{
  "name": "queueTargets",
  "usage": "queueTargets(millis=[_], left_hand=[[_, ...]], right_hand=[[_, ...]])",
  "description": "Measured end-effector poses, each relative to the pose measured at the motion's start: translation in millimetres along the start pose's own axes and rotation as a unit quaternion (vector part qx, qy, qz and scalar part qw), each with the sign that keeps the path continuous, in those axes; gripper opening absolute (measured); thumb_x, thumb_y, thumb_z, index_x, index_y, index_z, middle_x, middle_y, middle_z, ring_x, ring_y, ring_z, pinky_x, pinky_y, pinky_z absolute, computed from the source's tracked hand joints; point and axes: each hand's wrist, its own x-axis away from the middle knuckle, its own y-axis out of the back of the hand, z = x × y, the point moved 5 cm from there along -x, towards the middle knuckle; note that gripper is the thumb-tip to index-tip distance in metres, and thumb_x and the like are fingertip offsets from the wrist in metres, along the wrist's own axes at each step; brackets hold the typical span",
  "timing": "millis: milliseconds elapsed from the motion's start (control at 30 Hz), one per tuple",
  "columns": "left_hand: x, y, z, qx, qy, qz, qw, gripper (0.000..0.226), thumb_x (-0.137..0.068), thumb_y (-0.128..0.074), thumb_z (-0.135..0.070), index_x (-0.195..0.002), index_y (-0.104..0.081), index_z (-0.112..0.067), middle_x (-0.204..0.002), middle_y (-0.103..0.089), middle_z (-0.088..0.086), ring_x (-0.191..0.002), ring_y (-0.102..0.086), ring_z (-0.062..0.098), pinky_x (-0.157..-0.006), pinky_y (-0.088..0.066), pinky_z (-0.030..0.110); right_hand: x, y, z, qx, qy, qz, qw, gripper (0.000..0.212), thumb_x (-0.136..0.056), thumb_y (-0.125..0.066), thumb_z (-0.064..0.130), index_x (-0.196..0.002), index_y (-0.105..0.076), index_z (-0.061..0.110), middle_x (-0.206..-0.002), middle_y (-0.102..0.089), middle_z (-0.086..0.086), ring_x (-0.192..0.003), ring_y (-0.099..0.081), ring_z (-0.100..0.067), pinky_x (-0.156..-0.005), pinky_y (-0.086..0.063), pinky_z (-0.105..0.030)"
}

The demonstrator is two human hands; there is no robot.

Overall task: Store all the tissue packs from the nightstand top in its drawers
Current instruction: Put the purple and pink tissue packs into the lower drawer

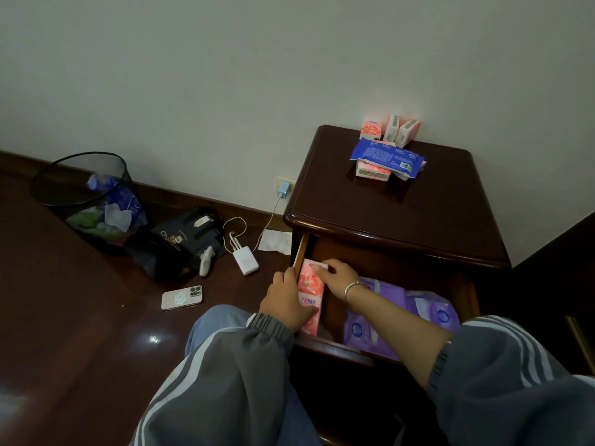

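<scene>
The dark wooden nightstand (402,201) has its top drawer (335,349) pulled open. At the drawer's left side stand pink tissue packs (309,286). My left hand (285,300) grips them from the left, and my right hand (336,278) pinches the far pack's top edge. Purple packs (380,320) fill the drawer's right side. On the nightstand top, three small pink packs (388,130) stand by the wall. In front of them a blue pack (386,157) lies across another pink pack (372,172).
On the floor to the left are a mesh waste bin (87,197), a black bag (180,243), a phone (182,297), a white power bank (246,262) with its cable to a wall charger (283,188), and a paper scrap (275,241).
</scene>
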Motion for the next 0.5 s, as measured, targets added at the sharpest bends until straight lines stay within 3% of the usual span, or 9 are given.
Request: queueTargets(millis=[100, 167, 233, 333, 433, 500], left_hand=[[0, -1, 1, -0.002, 0.001, 0.0, 1.0, 0.085, -0.073, -0.074, -0.041, -0.14, -0.026, -0.02, -0.132, -0.038, 0.003, -0.12, -0.048, 0.023, -0.091, -0.047, 0.039], [-1, -1, 2, 0.001, 0.002, 0.002, 1.0, 0.085, -0.074, -0.074, -0.041, -0.141, -0.026, -0.02, -0.132, -0.038, 0.002, -0.12, -0.048, 0.022, -0.091, -0.046, 0.038], [-2, -1, 2, 0.003, 0.002, 0.006, 1.0, 0.085, -0.074, -0.074, -0.04, -0.141, -0.026, -0.02, -0.132, -0.038, 0.001, -0.12, -0.048, 0.022, -0.091, -0.046, 0.038], [-4, -2, 4, 0.023, 0.002, 0.007, 1.0, 0.076, -0.078, -0.07, -0.034, -0.14, -0.029, -0.02, -0.13, -0.04, 0.002, -0.116, -0.051, 0.022, -0.089, -0.047, 0.037], [-7, 0, 8, 0.089, 0.012, 0.017, 0.996, 0.067, -0.084, -0.06, -0.023, -0.144, -0.031, -0.019, -0.132, -0.04, 0.003, -0.113, -0.053, 0.021, -0.091, -0.045, 0.033], [-9, 2, 10, 0.11, 0.018, 0.022, 0.994, 0.065, -0.087, -0.055, -0.02, -0.146, -0.03, -0.018, -0.133, -0.04, 0.004, -0.115, -0.052, 0.021, -0.091, -0.042, 0.03]], right_hand=[[6, -2, -4, -0.2, -0.115, 0.054, 0.972, 0.063, -0.093, -0.045, 0.05, -0.145, -0.028, 0.019, -0.144, -0.042, -0.011, -0.128, -0.045, -0.031, -0.105, -0.041, -0.046], [13, -4, -6, -0.31, -0.192, 0.086, 0.927, 0.066, -0.093, -0.041, 0.053, -0.145, -0.028, 0.014, -0.146, -0.038, -0.015, -0.132, -0.039, -0.037, -0.108, -0.035, -0.051], [25, -7, -7, -0.346, -0.244, 0.124, 0.898, 0.068, -0.094, -0.035, 0.056, -0.144, -0.032, 0.01, -0.146, -0.038, -0.019, -0.132, -0.038, -0.04, -0.107, -0.029, -0.055], [39, -16, -2, -0.391, -0.252, 0.182, 0.867, 0.073, -0.093, -0.028, 0.061, -0.145, -0.029, 0.011, -0.145, -0.039, -0.018, -0.131, -0.039, -0.038, -0.106, -0.029, -0.057], [48, -24, 1, -0.442, -0.245, 0.176, 0.845, 0.074, -0.09, -0.028, 0.066, -0.144, -0.034, 0.014, -0.137, -0.047, -0.016, -0.119, -0.049, -0.035, -0.093, -0.039, -0.055], [52, -27, -1, -0.473, -0.232, 0.175, 0.832, 0.077, -0.089, -0.026, 0.068, -0.145, -0.031, 0.015, -0.14, -0.045, -0.015, -0.122, -0.047, -0.036, -0.094, -0.039, -0.055]])
